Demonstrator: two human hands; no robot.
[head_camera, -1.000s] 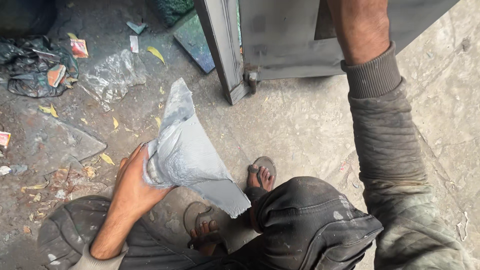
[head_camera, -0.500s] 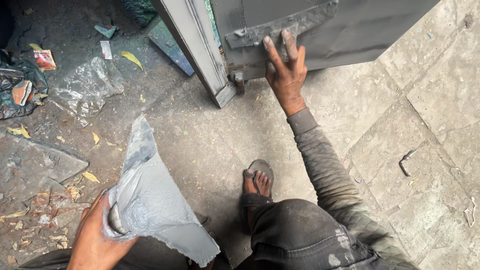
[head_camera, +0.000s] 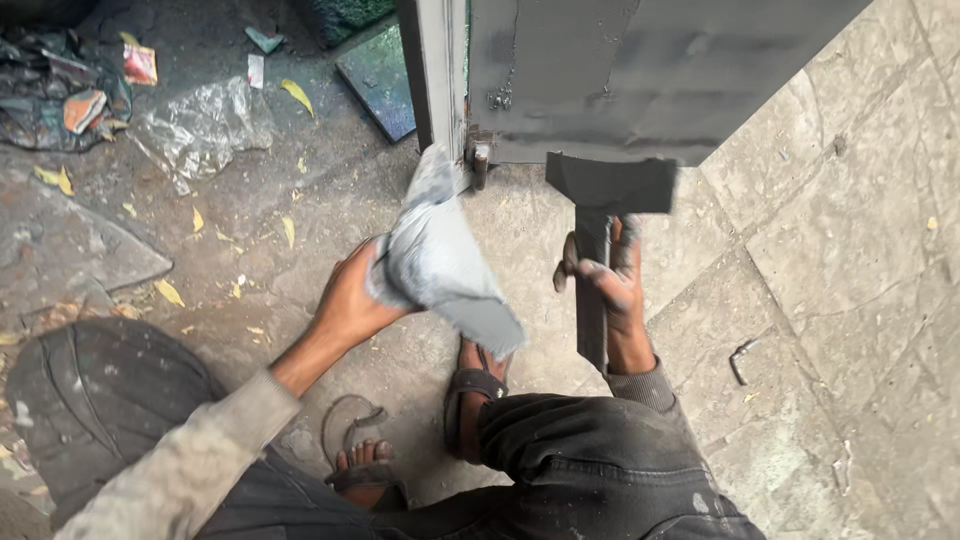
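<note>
Since half a second ago the right hand (head_camera: 610, 285) has left the grey metal door (head_camera: 640, 75) and now grips one wide-bladed scraper (head_camera: 600, 215), fingers wrapped round its handle, blade up by the door's lower edge. One left hand (head_camera: 352, 300) pinches a single crumpled grey sheet (head_camera: 440, 260), lifted toward the hinge (head_camera: 480, 160). Two sandalled feet rest on the stone floor (head_camera: 850, 260).

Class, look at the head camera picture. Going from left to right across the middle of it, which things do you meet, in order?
Clear plastic bag on the ground → left hand → crumpled grey sheet it grips → right hand gripping the wide-bladed scraper → small bent metal piece on the stone floor.
</note>
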